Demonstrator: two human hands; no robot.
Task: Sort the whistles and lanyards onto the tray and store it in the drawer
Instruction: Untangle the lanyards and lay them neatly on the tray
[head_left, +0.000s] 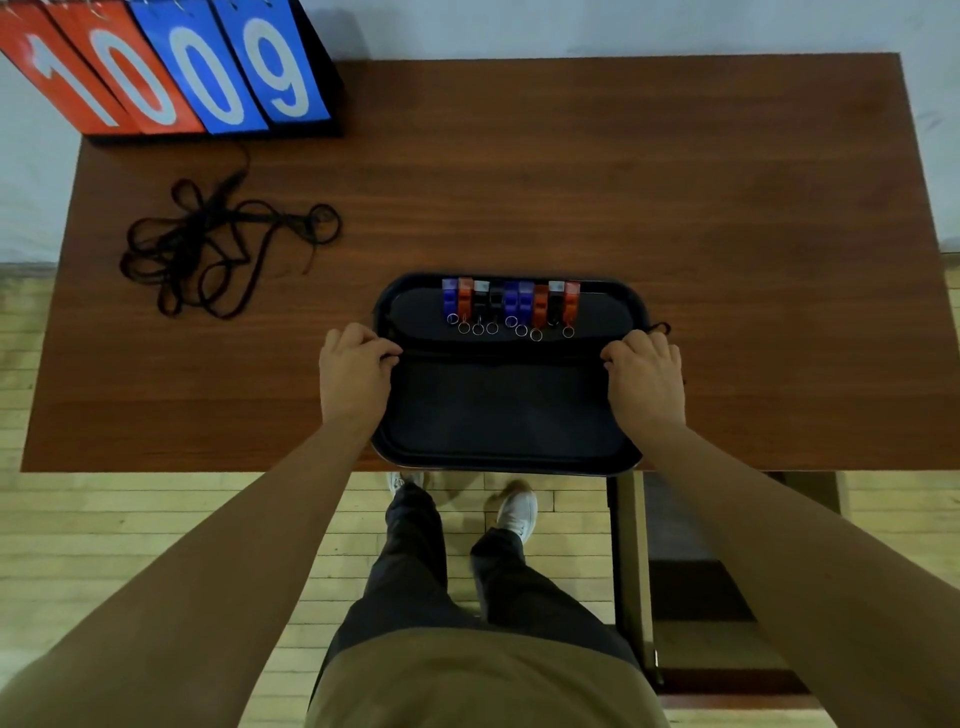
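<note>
Hands at work: the left hand and right hand each curl their fingers shut on one end of a black lanyard stretched straight across the dark tray, so I judge it best laid taut and flat just nearer than the whistles, without nudging their rings. Beyond the fingertips stand ten whistles in one row: four blue, three orange, three black. Far beyond the left fingers lies one tangled lanyard pile, strand count unreadable.
</note>
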